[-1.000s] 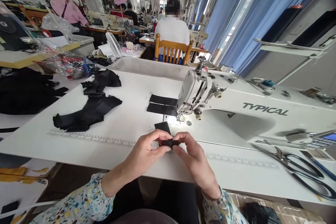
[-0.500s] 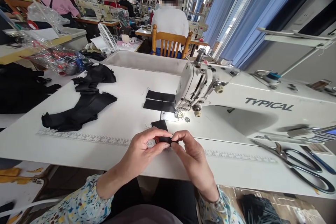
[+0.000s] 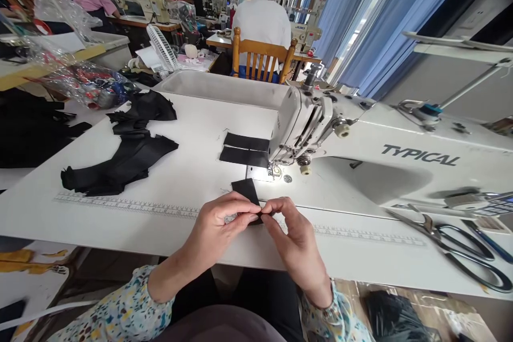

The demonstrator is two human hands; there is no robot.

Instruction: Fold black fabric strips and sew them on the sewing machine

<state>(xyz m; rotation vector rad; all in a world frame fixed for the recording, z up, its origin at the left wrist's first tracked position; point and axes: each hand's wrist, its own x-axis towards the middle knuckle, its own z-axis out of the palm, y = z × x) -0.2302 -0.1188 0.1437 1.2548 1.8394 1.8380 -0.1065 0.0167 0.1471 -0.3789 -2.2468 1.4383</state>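
Black fabric piece (image 3: 256, 220), small, mostly hidden by fingers: pinched between thumb and forefinger of the left hand (image 3: 224, 218) and of the right hand (image 3: 293, 232), the fingertips of both nearly meeting over it at the table's near side. Black fabric rectangle (image 3: 244, 189), flat, just beyond the grip and slightly left; whether it joins the pinched piece cannot be told. Clear ruler (image 3: 120, 204), marked with graduations, running beneath the grip and out to both sides. Two black fabric strips (image 3: 244, 157), side by side, farther beyond the grip, right ends at the machine head. Sewing machine (image 3: 356, 139), white, lettered "TYPICAL", beyond and right of the grip, presser foot nearest. Metal shears (image 3: 441, 238), black-handled, well right of the grip, blades directed toward the machine. Black fabric pieces (image 3: 124, 165), irregular, crumpled, well left and beyond. White table (image 3: 192, 246), under all the foregoing. Wooden chair (image 3: 262, 59), slatted, far beyond the grip, occupied by a person in a white top (image 3: 260, 18). Blue curtains (image 3: 352, 16), far beyond, to the right.
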